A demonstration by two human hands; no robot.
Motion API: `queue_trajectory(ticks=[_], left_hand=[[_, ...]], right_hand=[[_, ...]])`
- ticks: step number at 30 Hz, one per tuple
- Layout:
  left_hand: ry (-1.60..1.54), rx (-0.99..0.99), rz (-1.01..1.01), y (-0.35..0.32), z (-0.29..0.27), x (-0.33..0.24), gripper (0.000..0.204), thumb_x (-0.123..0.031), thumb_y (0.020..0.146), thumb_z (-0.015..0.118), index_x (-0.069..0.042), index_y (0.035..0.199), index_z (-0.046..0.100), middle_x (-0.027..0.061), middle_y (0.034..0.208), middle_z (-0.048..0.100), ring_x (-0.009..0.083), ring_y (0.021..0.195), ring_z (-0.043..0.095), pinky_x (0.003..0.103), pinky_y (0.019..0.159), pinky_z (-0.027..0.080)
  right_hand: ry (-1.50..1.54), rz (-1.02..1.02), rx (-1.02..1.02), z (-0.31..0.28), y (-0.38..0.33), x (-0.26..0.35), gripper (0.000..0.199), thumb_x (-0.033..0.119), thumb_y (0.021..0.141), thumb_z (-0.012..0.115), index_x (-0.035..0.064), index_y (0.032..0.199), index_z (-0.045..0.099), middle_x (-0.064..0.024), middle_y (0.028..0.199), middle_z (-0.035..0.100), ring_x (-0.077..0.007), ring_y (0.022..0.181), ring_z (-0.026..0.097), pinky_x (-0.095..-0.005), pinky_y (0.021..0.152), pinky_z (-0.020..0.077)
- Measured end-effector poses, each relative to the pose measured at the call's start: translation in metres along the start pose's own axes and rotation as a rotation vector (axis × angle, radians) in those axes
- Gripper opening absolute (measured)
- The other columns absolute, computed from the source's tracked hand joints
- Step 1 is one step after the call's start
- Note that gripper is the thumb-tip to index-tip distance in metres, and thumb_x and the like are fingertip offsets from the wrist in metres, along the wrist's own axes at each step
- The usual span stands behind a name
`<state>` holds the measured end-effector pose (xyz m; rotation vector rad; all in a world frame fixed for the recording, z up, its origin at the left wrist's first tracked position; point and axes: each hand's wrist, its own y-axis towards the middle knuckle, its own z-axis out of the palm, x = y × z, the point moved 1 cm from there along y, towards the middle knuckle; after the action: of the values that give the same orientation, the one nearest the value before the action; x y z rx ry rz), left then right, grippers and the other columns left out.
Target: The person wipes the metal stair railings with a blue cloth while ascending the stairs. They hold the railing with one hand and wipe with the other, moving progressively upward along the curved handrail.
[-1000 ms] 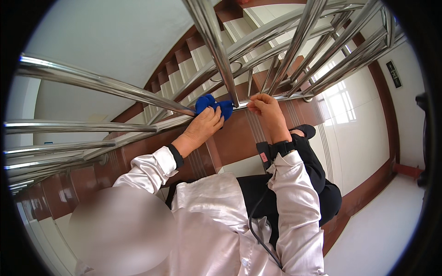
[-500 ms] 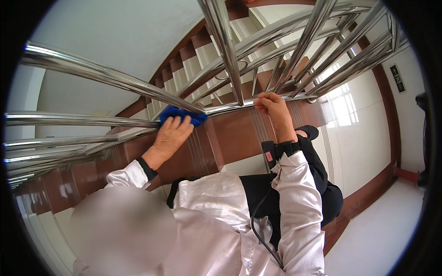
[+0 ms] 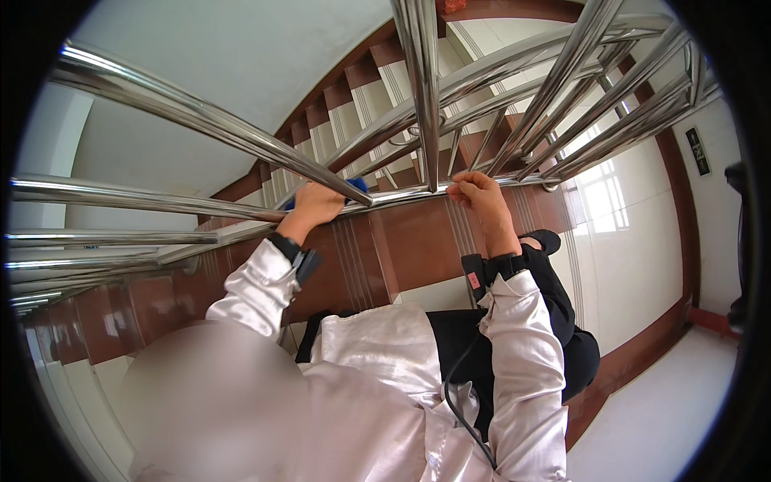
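Observation:
My left hand [image 3: 319, 204] is closed on a blue cloth [image 3: 356, 190], pressed against the low metal rail [image 3: 393, 195] at the foot of a slanting baluster [image 3: 265, 149]. Most of the cloth is hidden behind the hand and the baluster. Farther right, my right hand [image 3: 482, 197] is at the same rail, just right of an upright metal post [image 3: 429, 120]. Its fingers are curled with thumb and forefinger close together; whether anything is between them is hidden.
Shiny balusters [image 3: 136, 194] fan out on the left, others [image 3: 554, 96] on the right. Beyond the railing a flight of stairs [image 3: 353, 104] descends. Red-brown steps [image 3: 418, 249] lie beneath my hands; a pale tiled landing [image 3: 634, 273] is at right. A dark cable [image 3: 451, 377] hangs by my right sleeve.
My left hand has slid forward and right with the cloth, turning over the rail's far side. The right hand keeps its place near the post; the view has shifted slightly.

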<state>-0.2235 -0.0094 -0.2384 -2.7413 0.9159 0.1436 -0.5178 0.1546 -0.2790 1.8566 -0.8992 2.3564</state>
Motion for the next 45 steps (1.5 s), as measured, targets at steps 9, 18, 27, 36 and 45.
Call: queue_trajectory(ticks=[9, 18, 27, 36, 45], left_hand=[[-0.069, 0.036, 0.104, 0.011, 0.023, 0.003, 0.026, -0.033, 0.093, 0.059, -0.009, 0.094, 0.068, 0.0168, 0.087, 0.069, 0.0367, 0.088, 0.067, 0.047, 0.076, 0.051], [0.432, -0.113, 0.227, -0.059, -0.019, -0.012, 0.040, -0.010, 0.081, 0.067, -0.007, 0.120, 0.061, 0.0119, 0.109, 0.060, 0.0309, 0.107, 0.056, 0.043, 0.093, 0.044], [0.576, -0.344, 0.573, -0.098, -0.035, 0.011, 0.042, -0.010, 0.086, 0.058, -0.008, 0.128, 0.056, 0.0151, 0.125, 0.059, 0.0294, 0.119, 0.055, 0.039, 0.109, 0.039], [0.532, -0.318, 0.761, -0.128, -0.051, 0.030, 0.032, -0.011, 0.083, 0.062, -0.009, 0.115, 0.062, 0.0091, 0.124, 0.063, 0.0249, 0.117, 0.059, 0.038, 0.109, 0.042], [0.380, -0.410, 0.258, -0.183, -0.110, 0.066, 0.038, -0.005, 0.081, 0.061, -0.007, 0.119, 0.063, 0.0134, 0.120, 0.062, 0.0300, 0.117, 0.059, 0.045, 0.108, 0.041]], right_hand=[[0.044, -0.020, 0.067, 0.009, 0.000, 0.004, 0.018, 0.017, 0.098, 0.059, 0.0047, 0.109, 0.067, -0.0053, 0.092, 0.074, -0.0108, 0.081, 0.067, -0.0219, 0.073, 0.0480], [0.009, -0.011, 0.036, 0.013, 0.004, -0.002, 0.019, 0.018, 0.098, 0.059, 0.0049, 0.109, 0.068, -0.0049, 0.093, 0.074, -0.0108, 0.081, 0.067, -0.0229, 0.073, 0.0478], [-0.036, -0.061, -0.014, 0.037, 0.007, 0.008, 0.017, 0.013, 0.096, 0.058, 0.0036, 0.109, 0.064, -0.0088, 0.090, 0.074, -0.0159, 0.077, 0.069, -0.0276, 0.070, 0.0512], [-0.392, -0.426, -0.367, 0.078, -0.030, 0.061, 0.024, -0.002, 0.091, 0.052, 0.0040, 0.115, 0.055, -0.0080, 0.077, 0.067, -0.0196, 0.070, 0.065, -0.0315, 0.066, 0.0502], [-0.001, -1.095, -0.404, 0.142, -0.100, 0.145, 0.016, -0.009, 0.095, 0.050, -0.0005, 0.109, 0.049, -0.0075, 0.085, 0.060, -0.0125, 0.073, 0.059, -0.0234, 0.067, 0.0468]])
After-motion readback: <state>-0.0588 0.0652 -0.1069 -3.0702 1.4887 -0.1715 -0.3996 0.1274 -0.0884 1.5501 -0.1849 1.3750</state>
